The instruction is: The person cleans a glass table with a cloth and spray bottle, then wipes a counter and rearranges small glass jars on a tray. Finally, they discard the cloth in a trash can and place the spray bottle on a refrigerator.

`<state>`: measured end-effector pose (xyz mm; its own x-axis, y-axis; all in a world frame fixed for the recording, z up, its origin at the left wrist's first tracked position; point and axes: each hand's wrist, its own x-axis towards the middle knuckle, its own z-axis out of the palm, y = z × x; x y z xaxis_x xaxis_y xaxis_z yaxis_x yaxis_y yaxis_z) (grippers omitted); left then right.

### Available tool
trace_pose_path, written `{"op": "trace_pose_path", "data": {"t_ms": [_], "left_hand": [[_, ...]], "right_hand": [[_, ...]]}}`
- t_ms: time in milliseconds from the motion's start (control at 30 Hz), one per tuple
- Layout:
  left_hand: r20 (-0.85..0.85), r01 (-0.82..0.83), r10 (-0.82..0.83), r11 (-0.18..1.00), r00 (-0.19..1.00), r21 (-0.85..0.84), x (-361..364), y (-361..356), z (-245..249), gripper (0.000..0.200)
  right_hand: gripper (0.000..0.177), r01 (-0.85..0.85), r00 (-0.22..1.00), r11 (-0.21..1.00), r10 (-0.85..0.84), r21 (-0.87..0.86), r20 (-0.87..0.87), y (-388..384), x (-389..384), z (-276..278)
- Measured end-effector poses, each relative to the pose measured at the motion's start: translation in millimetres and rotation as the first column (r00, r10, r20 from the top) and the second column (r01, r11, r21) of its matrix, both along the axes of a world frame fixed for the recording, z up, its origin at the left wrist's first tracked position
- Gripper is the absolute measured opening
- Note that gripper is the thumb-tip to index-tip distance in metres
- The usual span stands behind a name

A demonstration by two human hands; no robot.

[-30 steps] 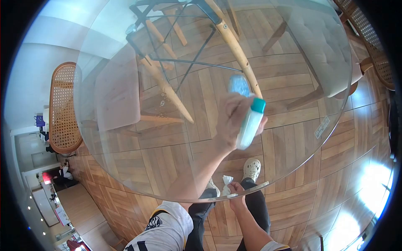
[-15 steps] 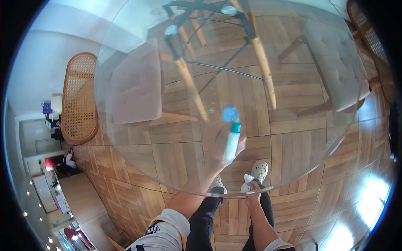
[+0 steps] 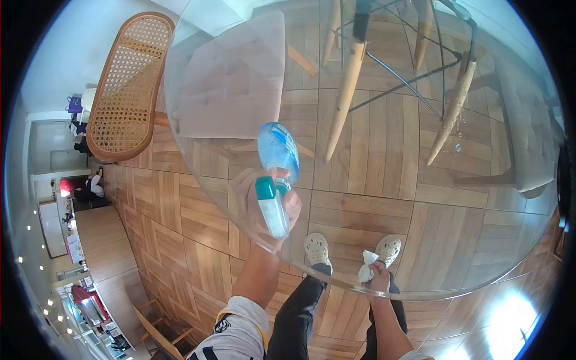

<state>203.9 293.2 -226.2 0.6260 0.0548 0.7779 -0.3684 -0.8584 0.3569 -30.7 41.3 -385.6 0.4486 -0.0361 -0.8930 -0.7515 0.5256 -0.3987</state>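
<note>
- Wood parquet floor (image 3: 180, 240) is seen across the whole view, both around the glass and through it.
- Round glass tabletop (image 3: 420, 198) takes up the upper and middle part of the view. Its near rim curves through the 6 o'clock area, just above the person's legs.
- Cane-backed chair (image 3: 126, 84) is placed at 10 o'clock, outside the rim, with its pale cushioned seat (image 3: 234, 78) pushed under the glass.
- Tapered wooden table legs (image 3: 347, 90), joined by thin dark braces, are seen through the glass between 12 and 1 o'clock.
- Left hand (image 3: 249, 204) is raised over the tabletop near its 7 o'clock rim. Its grip is closed around the spray bottle.
- Spray bottle (image 3: 276, 174) is held in that grip, at the 7 o'clock side of the glass. The clear blue body is pointed towards 12 o'clock, and the teal collar and white head are turned towards 6 o'clock. Whether the bottle touches the glass cannot be told.
- Right hand (image 3: 379, 281) is kept at the near rim of the tabletop at 6 o'clock, well apart from the left hand. Its grip is closed on the white cloth.
- Pale shoes (image 3: 316, 249) are seen through the glass at 6 o'clock, one on each side of the gap between the two hands.
- White cloth (image 3: 366, 267) is crumpled, and its loose end is shown sticking out of the right hand towards 11 o'clock, just beside the rim.
</note>
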Motion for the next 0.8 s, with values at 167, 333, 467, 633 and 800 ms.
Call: {"op": "trace_pose_path", "data": {"t_ms": [167,333,467,633,800], "left_hand": [[-0.181,0.02,0.009,0.987,0.983,0.158,-17.7,14.7,10.9,0.018],[-0.027,0.026,-0.022,0.986,0.999,0.162,7.2,12.2,28.8,0.034],[-0.257,-0.054,-0.049,0.925,0.965,-0.376,-33.4,6.6,-12.7,0.044],[-0.534,-0.232,-0.108,0.817,0.839,-0.529,-138.6,-28.3,-50.0,0.038],[-0.73,-0.293,-0.219,0.813,0.647,-0.503,-247.5,-62.6,-59.3,0.029]], "right_hand": [[0.007,0.057,0.998,0.998,-0.056,-0.025,0.043,3.9,3.9,1.8],[0.014,0.064,0.998,0.997,-0.065,-0.035,-0.013,14.8,-1.1,6.2],[0.017,0.128,0.989,0.975,-0.14,0.18,0.056,12.2,24.6,21.2],[0.042,0.289,0.82,0.854,-0.455,0.433,0.348,15.4,149.2,93.1],[0.048,0.068,0.779,0.811,-0.407,0.581,0.477,42.2,207.2,180.2]]}}
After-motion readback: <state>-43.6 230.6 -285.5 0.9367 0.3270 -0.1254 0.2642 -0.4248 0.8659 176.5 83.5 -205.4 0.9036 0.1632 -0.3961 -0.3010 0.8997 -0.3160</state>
